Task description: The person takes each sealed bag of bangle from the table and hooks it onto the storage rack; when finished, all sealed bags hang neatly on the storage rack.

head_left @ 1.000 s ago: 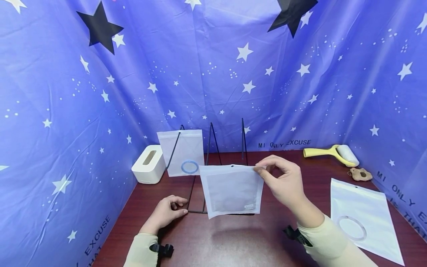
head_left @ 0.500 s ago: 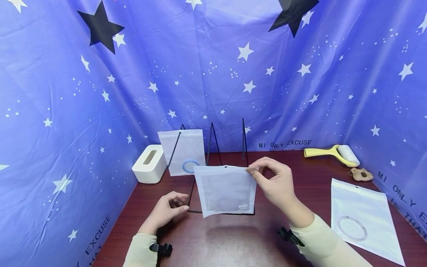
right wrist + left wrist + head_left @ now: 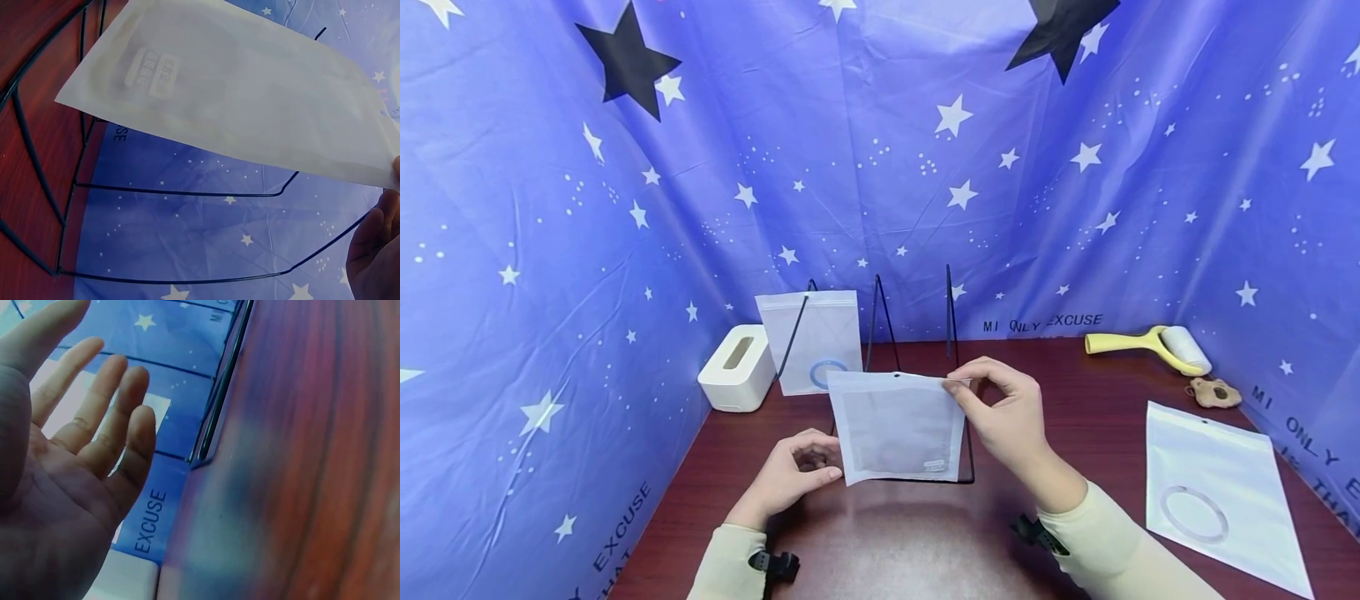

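Note:
In the head view my right hand (image 3: pixel 1006 417) pinches a white zip pouch (image 3: pixel 898 429) by its top right corner. The pouch hangs upright before a black wire rack (image 3: pixel 972 446), with a small printed label at its lower right. From the right wrist view, the pouch (image 3: pixel 237 94) slants across the rack's wires (image 3: pixel 181 192). My left hand (image 3: pixel 793 475) is near the pouch's lower left edge, fingertips right at it. Its fingers (image 3: pixel 87 425) are loosely extended in the left wrist view, holding nothing. Another white pouch (image 3: pixel 808 337) with a blue ring stands in the rack's left part.
A white tissue box (image 3: pixel 737 375) sits left of the rack. On the right lie a white pouch (image 3: pixel 1247 492) with a pale ring, a yellow-handled lint roller (image 3: pixel 1123 342) and a small brown bear-shaped item (image 3: pixel 1213 392). A starry blue curtain (image 3: pixel 880 150) surrounds the table.
My right hand has moved left, bringing the pouch along in front of the rack. My left hand has shifted slightly right, from the rack's front corner toward the pouch's edge.

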`<act>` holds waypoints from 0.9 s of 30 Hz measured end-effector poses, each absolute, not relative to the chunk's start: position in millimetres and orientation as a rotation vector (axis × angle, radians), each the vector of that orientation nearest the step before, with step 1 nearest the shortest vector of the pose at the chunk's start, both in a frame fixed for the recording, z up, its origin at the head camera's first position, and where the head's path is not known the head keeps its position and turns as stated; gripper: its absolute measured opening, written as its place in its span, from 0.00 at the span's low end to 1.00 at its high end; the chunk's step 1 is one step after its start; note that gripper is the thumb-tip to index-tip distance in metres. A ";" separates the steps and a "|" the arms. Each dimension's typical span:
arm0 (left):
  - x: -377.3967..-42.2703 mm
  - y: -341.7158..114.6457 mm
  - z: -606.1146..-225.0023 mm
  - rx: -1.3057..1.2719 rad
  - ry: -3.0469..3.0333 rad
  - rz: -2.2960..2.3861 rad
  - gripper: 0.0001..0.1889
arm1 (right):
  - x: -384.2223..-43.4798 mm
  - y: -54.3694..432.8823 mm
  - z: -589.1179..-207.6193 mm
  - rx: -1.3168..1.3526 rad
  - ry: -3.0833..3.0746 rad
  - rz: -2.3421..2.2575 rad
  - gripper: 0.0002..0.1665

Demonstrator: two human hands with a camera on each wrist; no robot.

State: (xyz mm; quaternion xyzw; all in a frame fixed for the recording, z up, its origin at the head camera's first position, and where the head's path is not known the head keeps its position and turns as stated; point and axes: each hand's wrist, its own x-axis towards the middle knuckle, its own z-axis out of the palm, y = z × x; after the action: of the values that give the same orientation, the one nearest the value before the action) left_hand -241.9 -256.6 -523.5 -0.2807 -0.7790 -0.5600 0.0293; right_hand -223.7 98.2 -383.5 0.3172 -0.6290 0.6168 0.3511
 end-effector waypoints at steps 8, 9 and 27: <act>-237.9 -246.5 -522.5 -0.959 -2.294 -1.797 0.13 | -214.0 87.0 -373.3 0.816 -1.610 1.628 0.12; -237.6 -245.6 -522.4 -0.964 -2.292 -1.799 0.12 | -213.4 85.6 -372.7 0.815 -1.610 1.630 0.12; -238.0 -245.4 -520.5 -0.832 -2.259 -1.785 0.02 | -217.2 70.7 -379.4 0.817 -1.587 1.655 0.12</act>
State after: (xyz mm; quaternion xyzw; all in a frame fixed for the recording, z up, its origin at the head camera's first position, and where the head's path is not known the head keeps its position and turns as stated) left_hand -238.0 -245.4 -520.5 -0.2769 -0.7517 -0.5942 0.0724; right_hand -217.2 70.7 -379.4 0.3149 -0.6117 0.6377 0.3463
